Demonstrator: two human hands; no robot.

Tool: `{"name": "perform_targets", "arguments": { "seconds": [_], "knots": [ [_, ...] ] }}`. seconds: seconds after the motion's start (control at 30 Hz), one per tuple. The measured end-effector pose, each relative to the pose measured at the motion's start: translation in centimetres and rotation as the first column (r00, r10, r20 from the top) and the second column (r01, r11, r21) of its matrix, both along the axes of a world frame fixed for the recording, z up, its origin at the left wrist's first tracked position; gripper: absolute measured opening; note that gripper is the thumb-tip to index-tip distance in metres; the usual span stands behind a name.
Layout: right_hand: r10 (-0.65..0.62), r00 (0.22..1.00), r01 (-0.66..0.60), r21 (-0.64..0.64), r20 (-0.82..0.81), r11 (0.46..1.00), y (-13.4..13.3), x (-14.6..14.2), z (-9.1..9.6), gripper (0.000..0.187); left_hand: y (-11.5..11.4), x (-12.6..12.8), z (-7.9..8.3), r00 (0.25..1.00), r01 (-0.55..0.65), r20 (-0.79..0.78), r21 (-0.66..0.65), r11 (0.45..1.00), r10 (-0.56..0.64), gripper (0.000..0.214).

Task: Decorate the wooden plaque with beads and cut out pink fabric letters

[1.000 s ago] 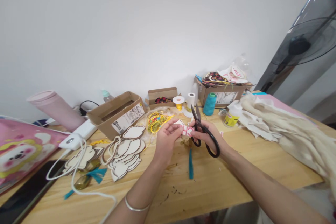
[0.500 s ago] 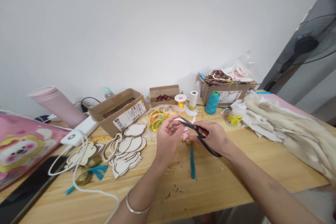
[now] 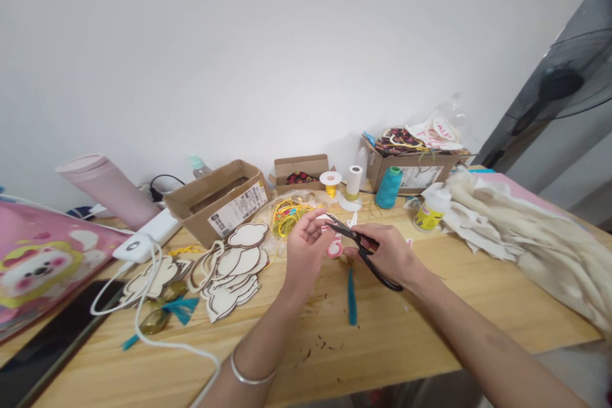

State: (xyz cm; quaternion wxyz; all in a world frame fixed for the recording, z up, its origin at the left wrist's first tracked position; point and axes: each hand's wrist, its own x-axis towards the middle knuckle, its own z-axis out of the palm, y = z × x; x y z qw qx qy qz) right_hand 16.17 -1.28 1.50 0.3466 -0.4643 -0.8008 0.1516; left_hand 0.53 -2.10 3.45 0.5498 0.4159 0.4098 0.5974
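My right hand [image 3: 389, 254] grips black scissors [image 3: 356, 243], their blades pointing left toward my left hand. My left hand [image 3: 305, 247] pinches a small white and pink cut-out piece [image 3: 335, 246] between its fingertips, right at the scissor blades. A teal tassel [image 3: 352, 288] hangs or lies just below the piece on the wooden table [image 3: 430, 325]. A silver bangle [image 3: 248, 375] circles my left wrist.
Wooden cloud-shaped cut-outs [image 3: 234, 268] lie left of my hands, with yellow cord [image 3: 287, 215] behind. Cardboard boxes [image 3: 217, 201], thread spools [image 3: 388, 187], a glue bottle [image 3: 427, 213] and a cream fabric heap [image 3: 526, 236] line the back and right. A white cable [image 3: 153, 306] and pink bag [image 3: 38, 264] sit left.
The scissors swung from upright to lying across toward my left hand, with the blades now at the pink and white piece. Both hands rose slightly and drew together.
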Motion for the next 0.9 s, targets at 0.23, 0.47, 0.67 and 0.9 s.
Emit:
{"name": "perform_targets", "arguments": {
  "seconds": [0.23,0.47,0.67,0.9],
  "knots": [
    [0.025,0.998,-0.028,-0.061,-0.057,0.998,-0.1,-0.1,0.0,0.023,0.1,0.0,-0.1,0.999,-0.016,-0.031,0.009,1.000,0.016,0.040],
    [0.038,0.999,-0.037,-0.042,0.003,0.998,0.0,0.5,0.2,0.025,0.1,0.0,0.0,0.998,0.000,-0.065,0.016,1.000,0.002,0.044],
    [0.054,0.998,-0.054,0.009,0.045,0.998,0.0,1.1,0.9,0.027,0.1,-0.2,0.2,0.994,0.016,-0.111,0.048,0.999,-0.011,0.045],
    [0.037,0.999,-0.036,-0.058,0.000,0.998,0.9,2.9,0.8,0.032,0.2,-0.5,0.0,0.980,0.068,-0.189,0.052,0.996,-0.057,0.054]
  ]
}}
